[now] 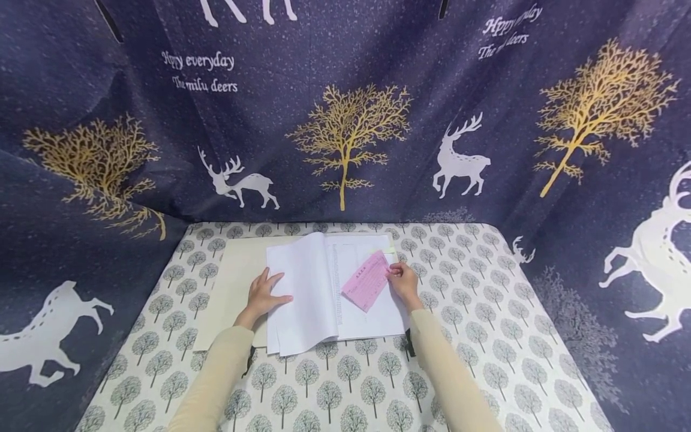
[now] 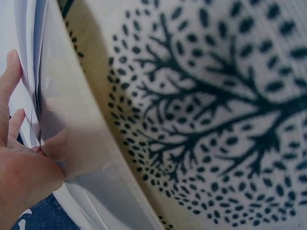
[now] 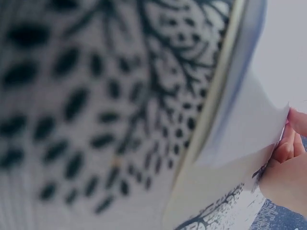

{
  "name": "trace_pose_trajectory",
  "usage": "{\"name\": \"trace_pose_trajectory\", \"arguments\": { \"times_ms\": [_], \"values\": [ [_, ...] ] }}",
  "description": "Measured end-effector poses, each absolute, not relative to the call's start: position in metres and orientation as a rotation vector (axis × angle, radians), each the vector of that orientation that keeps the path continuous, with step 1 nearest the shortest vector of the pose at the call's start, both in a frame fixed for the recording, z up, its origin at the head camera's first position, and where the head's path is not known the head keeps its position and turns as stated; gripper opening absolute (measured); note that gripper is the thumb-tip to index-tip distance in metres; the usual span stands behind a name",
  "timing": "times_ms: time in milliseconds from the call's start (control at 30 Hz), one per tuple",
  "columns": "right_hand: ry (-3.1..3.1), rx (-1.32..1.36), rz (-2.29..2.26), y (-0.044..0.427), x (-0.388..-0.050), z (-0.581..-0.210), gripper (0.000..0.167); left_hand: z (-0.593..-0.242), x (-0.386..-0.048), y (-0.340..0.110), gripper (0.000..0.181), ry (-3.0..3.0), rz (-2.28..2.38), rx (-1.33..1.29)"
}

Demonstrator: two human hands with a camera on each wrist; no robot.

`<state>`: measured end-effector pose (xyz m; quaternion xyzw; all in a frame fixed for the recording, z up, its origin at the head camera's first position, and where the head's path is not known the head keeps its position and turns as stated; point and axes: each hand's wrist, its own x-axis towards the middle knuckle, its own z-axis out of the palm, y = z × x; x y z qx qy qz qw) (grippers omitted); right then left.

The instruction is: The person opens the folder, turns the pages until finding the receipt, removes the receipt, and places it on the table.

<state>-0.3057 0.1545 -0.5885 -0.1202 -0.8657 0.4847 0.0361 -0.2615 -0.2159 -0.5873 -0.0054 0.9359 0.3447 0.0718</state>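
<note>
An open cream folder [image 1: 222,300] lies on the table with a stack of white papers [image 1: 367,327] in it. Several sheets [image 1: 302,288] are turned over to the left side. My left hand [image 1: 263,294] rests at the left edge of these turned sheets, thumb and fingers spread across the paper; in the left wrist view the left hand [image 2: 24,177] lies along the sheets' edges. My right hand [image 1: 403,282] pinches the upper right end of a pink printed slip [image 1: 368,282], tilted over the right-hand page. In the right wrist view, the right hand [image 3: 288,165] shows only a thin pink edge at its fingertips.
A cloth with grey tree prints [image 1: 345,384] covers the table. Behind and at both sides hangs a dark blue curtain [image 1: 378,54] with deer and gold trees. A pale yellow-green tab [image 1: 390,250] shows near the papers' upper right corner.
</note>
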Motion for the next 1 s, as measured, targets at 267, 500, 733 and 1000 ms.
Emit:
{"name": "trace_pose_trajectory", "arguments": {
  "times_ms": [267,500,733,1000],
  "values": [
    [-2.545,-0.539,1.528,0.158,-0.302,-0.588,0.017,-0.586,-0.26,-0.214,0.084,2.812,1.044,0.003],
    [-2.392,-0.64,1.64,0.161,-0.301,-0.587,0.018,-0.586,-0.259,-0.216,0.084,2.824,1.04,0.02],
    [-2.272,-0.645,1.825,0.174,-0.297,-0.586,0.026,-0.587,-0.26,-0.216,0.083,2.81,1.017,-0.003],
    [-2.047,-0.703,2.143,0.193,-0.291,-0.582,0.032,-0.589,-0.261,-0.217,0.085,2.806,1.018,0.018]
  ]
}}
